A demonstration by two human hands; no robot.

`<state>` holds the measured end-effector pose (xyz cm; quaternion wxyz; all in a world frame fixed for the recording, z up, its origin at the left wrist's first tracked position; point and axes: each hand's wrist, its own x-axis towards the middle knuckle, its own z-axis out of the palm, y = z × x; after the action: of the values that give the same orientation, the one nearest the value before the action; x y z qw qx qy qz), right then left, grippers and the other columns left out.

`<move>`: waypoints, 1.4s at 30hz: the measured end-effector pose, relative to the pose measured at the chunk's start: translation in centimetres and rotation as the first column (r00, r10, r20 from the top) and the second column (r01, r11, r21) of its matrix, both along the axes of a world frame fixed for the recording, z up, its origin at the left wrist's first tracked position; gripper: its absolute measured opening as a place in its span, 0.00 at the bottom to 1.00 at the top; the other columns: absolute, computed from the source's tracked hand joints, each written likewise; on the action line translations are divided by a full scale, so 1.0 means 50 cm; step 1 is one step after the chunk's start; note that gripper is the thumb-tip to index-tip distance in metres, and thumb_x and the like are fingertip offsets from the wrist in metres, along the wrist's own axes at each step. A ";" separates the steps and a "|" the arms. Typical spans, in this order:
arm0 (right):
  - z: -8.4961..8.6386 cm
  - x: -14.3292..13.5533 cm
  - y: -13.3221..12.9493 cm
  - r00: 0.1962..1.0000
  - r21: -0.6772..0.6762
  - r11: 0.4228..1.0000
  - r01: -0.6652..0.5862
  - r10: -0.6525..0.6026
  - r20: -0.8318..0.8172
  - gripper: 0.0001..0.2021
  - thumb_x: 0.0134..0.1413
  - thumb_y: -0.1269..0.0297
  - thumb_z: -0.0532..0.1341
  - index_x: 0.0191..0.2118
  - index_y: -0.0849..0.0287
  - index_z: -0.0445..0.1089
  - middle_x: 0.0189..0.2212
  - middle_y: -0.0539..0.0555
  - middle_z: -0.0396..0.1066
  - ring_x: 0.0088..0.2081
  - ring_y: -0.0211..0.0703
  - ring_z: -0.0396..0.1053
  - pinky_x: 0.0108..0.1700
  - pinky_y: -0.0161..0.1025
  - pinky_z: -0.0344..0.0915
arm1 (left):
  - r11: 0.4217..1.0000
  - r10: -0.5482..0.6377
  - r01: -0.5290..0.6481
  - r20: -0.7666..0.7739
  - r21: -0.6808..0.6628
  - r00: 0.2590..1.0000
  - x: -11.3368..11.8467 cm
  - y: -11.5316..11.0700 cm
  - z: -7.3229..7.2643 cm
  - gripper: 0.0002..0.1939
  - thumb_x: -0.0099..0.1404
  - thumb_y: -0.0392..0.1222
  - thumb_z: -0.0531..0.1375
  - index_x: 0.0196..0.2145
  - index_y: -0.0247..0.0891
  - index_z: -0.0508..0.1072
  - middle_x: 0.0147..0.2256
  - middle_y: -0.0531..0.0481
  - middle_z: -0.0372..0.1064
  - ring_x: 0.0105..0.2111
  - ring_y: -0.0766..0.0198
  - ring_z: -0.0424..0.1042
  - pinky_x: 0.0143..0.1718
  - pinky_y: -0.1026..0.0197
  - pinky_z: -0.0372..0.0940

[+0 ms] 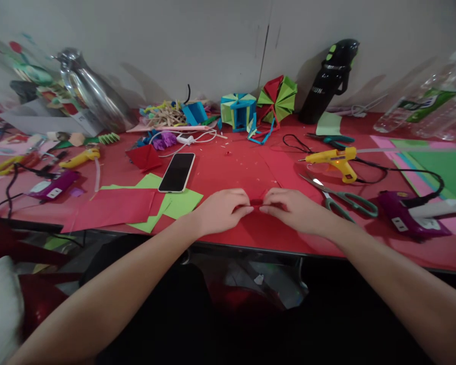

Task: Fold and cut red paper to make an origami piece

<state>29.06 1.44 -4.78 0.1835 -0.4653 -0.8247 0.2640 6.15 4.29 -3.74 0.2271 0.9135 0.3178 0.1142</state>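
Observation:
My left hand (pixel 228 209) and my right hand (pixel 283 205) face each other near the front edge of the red table. Thumb and fingers of each are pinched on a small piece of red paper (pixel 256 203) stretched between them. The paper blends with the red tabletop, so its outline is hard to make out. Left of my left hand lie green paper sheets (pixel 188 202) and red paper sheets (pixel 114 209), with a phone (pixel 177 173) partly over the green ones. Scissors (pixel 342 195) rest to the right of my right hand.
A yellow glue gun (pixel 336 161) and a purple power strip (pixel 410 215) with cords lie at right. Folded paper lanterns (pixel 238 111), a black bottle (pixel 329 83) and a metal jug (pixel 93 91) stand along the wall. Plastic bottles (pixel 429 101) occupy the far right.

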 end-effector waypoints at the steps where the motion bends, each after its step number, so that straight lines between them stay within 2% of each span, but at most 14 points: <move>1: -0.002 -0.002 0.005 1.000 -0.007 1.000 0.025 -0.025 -0.007 0.10 0.64 0.62 0.58 0.35 0.58 0.74 0.35 0.54 0.74 0.36 0.43 0.71 0.42 0.41 0.65 | 0.999 0.032 -0.032 0.007 -0.010 0.999 0.004 0.002 -0.001 0.14 0.73 0.42 0.52 0.38 0.36 0.76 0.39 0.47 0.73 0.40 0.61 0.72 0.43 0.58 0.65; 6: -0.013 -0.013 0.017 0.994 -0.048 0.995 0.085 -0.088 -0.061 0.04 0.62 0.67 0.59 0.40 0.57 0.71 0.33 0.52 0.74 0.33 0.41 0.69 0.36 0.38 0.63 | 0.988 0.150 -0.149 0.022 -0.030 0.988 0.019 0.004 -0.008 0.10 0.70 0.40 0.55 0.33 0.35 0.72 0.37 0.47 0.70 0.37 0.61 0.70 0.41 0.57 0.64; 14: -0.032 -0.012 0.019 0.997 0.030 0.997 0.068 -0.067 -0.036 0.01 0.60 0.69 0.60 0.37 0.57 0.68 0.33 0.52 0.70 0.34 0.41 0.67 0.36 0.38 0.62 | 0.985 0.170 -0.167 0.060 -0.055 0.984 0.010 0.005 -0.026 0.04 0.68 0.39 0.58 0.39 0.38 0.68 0.40 0.47 0.69 0.39 0.61 0.70 0.42 0.57 0.66; 16: -0.040 -0.013 0.019 0.997 0.067 0.995 0.078 -0.076 -0.028 0.01 0.60 0.70 0.60 0.37 0.58 0.67 0.34 0.53 0.68 0.35 0.42 0.67 0.37 0.38 0.63 | 0.985 0.163 -0.164 0.024 0.048 0.986 0.011 -0.003 -0.026 0.05 0.68 0.39 0.58 0.42 0.38 0.68 0.43 0.46 0.69 0.42 0.59 0.70 0.43 0.56 0.65; 18: -0.046 -0.015 0.015 0.996 0.123 0.989 0.086 -0.084 -0.022 0.01 0.60 0.70 0.60 0.37 0.58 0.66 0.36 0.54 0.67 0.37 0.44 0.66 0.39 0.40 0.63 | 0.959 0.146 -0.124 -0.067 0.255 0.987 0.016 -0.018 -0.025 0.06 0.69 0.38 0.56 0.43 0.37 0.70 0.46 0.44 0.68 0.45 0.55 0.68 0.45 0.52 0.65; 20: -0.049 -0.018 0.007 0.996 0.169 0.982 0.087 -0.089 0.002 0.02 0.61 0.71 0.58 0.38 0.58 0.65 0.38 0.55 0.66 0.38 0.45 0.65 0.41 0.41 0.64 | 0.897 0.104 -0.012 -0.184 0.442 0.977 0.023 -0.039 -0.025 0.09 0.70 0.33 0.52 0.42 0.36 0.72 0.46 0.42 0.69 0.45 0.52 0.68 0.44 0.50 0.64; 22: -0.049 -0.023 -0.003 0.993 0.217 0.972 0.092 -0.107 0.059 0.03 0.62 0.72 0.56 0.39 0.58 0.65 0.39 0.57 0.66 0.40 0.47 0.65 0.44 0.43 0.64 | 0.863 0.067 0.082 -0.273 0.499 0.960 0.030 -0.063 -0.026 0.12 0.70 0.30 0.50 0.42 0.33 0.72 0.41 0.42 0.70 0.41 0.53 0.70 0.42 0.51 0.66; 25: -0.046 -0.035 -0.022 0.963 0.349 0.931 0.109 -0.186 0.194 0.05 0.64 0.70 0.54 0.41 0.60 0.68 0.41 0.60 0.67 0.42 0.51 0.65 0.46 0.47 0.63 | 0.853 0.097 0.091 -0.326 0.514 0.940 0.035 -0.096 -0.031 0.14 0.69 0.28 0.49 0.45 0.31 0.72 0.41 0.41 0.71 0.39 0.53 0.73 0.41 0.52 0.69; 29: -0.041 -0.052 -0.052 0.894 0.486 0.873 0.039 -0.248 0.374 0.10 0.62 0.74 0.53 0.43 0.61 0.70 0.45 0.63 0.70 0.44 0.57 0.66 0.44 0.50 0.64 | 0.853 0.121 0.059 -0.307 0.519 0.944 0.032 -0.125 -0.038 0.20 0.68 0.29 0.49 0.55 0.24 0.68 0.53 0.31 0.68 0.53 0.48 0.71 0.54 0.49 0.67; 31: -0.041 -0.054 -0.069 0.886 0.477 0.879 -0.017 -0.208 0.415 0.14 0.60 0.78 0.52 0.46 0.63 0.71 0.46 0.64 0.72 0.46 0.57 0.68 0.45 0.52 0.66 | 0.873 0.103 0.055 -0.293 0.484 0.951 0.029 -0.131 -0.041 0.22 0.68 0.34 0.50 0.57 0.23 0.67 0.57 0.28 0.64 0.59 0.45 0.66 0.60 0.49 0.63; 34: -0.042 -0.047 -0.097 0.901 0.441 0.895 -0.063 -0.139 0.410 0.20 0.58 0.80 0.52 0.54 0.66 0.70 0.50 0.65 0.73 0.50 0.56 0.71 0.52 0.53 0.68 | 0.904 0.098 0.024 -0.262 0.427 0.960 0.026 -0.135 -0.043 0.26 0.69 0.41 0.50 0.60 0.21 0.64 0.60 0.28 0.62 0.61 0.43 0.63 0.62 0.47 0.60; 37: -0.042 -0.038 -0.123 0.900 0.449 0.889 -0.090 -0.120 0.418 0.24 0.57 0.79 0.51 0.60 0.70 0.66 0.59 0.68 0.68 0.61 0.59 0.65 0.63 0.58 0.61 | 0.922 0.087 0.010 -0.234 0.386 0.968 0.020 -0.136 -0.042 0.29 0.71 0.45 0.48 0.63 0.22 0.60 0.63 0.30 0.59 0.63 0.43 0.60 0.65 0.47 0.57; 40: -0.040 -0.030 -0.139 0.899 0.415 0.905 -0.089 -0.107 0.425 0.25 0.61 0.74 0.50 0.63 0.73 0.61 0.63 0.69 0.63 0.65 0.59 0.59 0.66 0.60 0.56 | 0.935 0.071 0.019 -0.239 0.355 0.968 0.010 -0.136 -0.040 0.30 0.72 0.47 0.47 0.65 0.23 0.58 0.65 0.31 0.56 0.65 0.45 0.57 0.67 0.46 0.52; 42: -0.039 -0.025 -0.144 0.905 0.387 0.917 -0.093 -0.084 0.418 0.25 0.65 0.71 0.49 0.65 0.70 0.60 0.65 0.67 0.60 0.67 0.58 0.56 0.67 0.61 0.54 | 0.942 0.059 0.028 -0.248 0.333 0.967 0.001 -0.134 -0.036 0.31 0.73 0.48 0.47 0.66 0.25 0.56 0.66 0.33 0.54 0.66 0.47 0.55 0.67 0.46 0.50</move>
<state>27.79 -5.77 -6.73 0.0890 -0.4626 -0.8819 -0.0168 6.22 -2.39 -5.56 0.0255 0.9432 0.3275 0.0501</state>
